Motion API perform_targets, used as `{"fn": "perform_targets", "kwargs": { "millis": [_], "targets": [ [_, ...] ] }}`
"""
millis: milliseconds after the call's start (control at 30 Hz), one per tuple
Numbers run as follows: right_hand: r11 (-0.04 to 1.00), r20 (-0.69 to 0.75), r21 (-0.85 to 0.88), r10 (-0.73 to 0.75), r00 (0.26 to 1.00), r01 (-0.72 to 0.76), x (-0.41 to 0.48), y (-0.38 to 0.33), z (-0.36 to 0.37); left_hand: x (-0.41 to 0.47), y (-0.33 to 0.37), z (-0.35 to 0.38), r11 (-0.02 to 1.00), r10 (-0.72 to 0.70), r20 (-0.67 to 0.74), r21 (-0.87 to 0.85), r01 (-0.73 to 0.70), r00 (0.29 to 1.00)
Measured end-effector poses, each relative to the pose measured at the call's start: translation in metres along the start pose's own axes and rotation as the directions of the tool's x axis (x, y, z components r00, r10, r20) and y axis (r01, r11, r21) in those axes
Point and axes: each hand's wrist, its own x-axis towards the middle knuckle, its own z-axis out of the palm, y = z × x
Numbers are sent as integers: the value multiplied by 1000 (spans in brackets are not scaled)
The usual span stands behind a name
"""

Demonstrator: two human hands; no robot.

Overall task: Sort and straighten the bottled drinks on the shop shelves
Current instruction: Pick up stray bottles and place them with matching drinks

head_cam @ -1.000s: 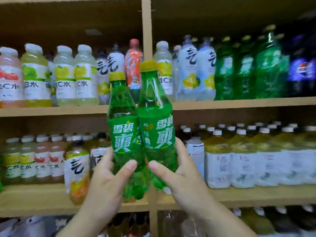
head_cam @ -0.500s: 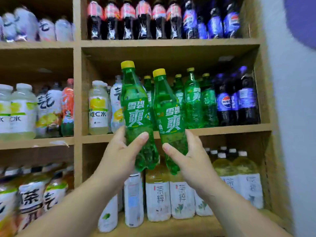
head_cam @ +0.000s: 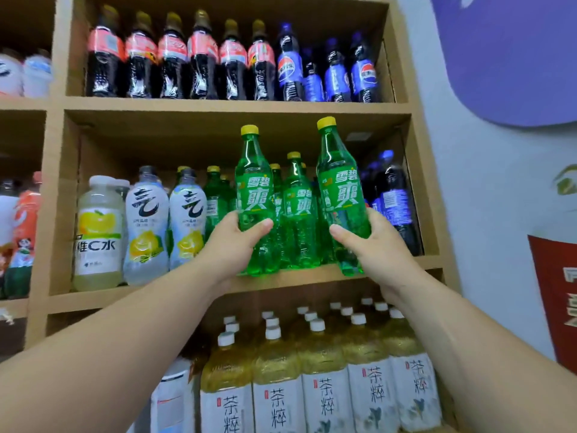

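Note:
My left hand [head_cam: 232,242] grips a green soda bottle with a yellow cap [head_cam: 253,189] around its lower half. My right hand [head_cam: 377,245] grips a second green bottle of the same kind [head_cam: 338,185], held slightly higher. Both bottles are upright at the front edge of the middle shelf [head_cam: 193,284], in front of several like green bottles [head_cam: 298,210] standing there. The two held bottles are apart, with the shelved green ones showing between them.
Left of the green bottles stand pale lemon drinks [head_cam: 146,226] and a yellow vitamin water [head_cam: 98,232]. Dark blue cola bottles [head_cam: 395,204] fill the shelf's right end. Cola bottles [head_cam: 203,57] line the shelf above; tea bottles [head_cam: 324,370] crowd the one below. A wall [head_cam: 499,214] lies right.
Both hands carried the green bottles up and to the right, up to the middle shelf's green row. The bottles, held side by side before, are now spread apart.

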Motion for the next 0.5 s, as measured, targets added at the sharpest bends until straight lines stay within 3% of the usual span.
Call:
{"fn": "perform_targets", "kwargs": {
  "millis": [300,500],
  "targets": [
    [996,-52,-5,88,995,-89,60,31,4,41,-27,20,995,-96,24,-24,97,995],
    [993,52,-54,108,993,-105,67,41,9,54,-36,19,985,-163,91,-40,167,982]
  ]
}}
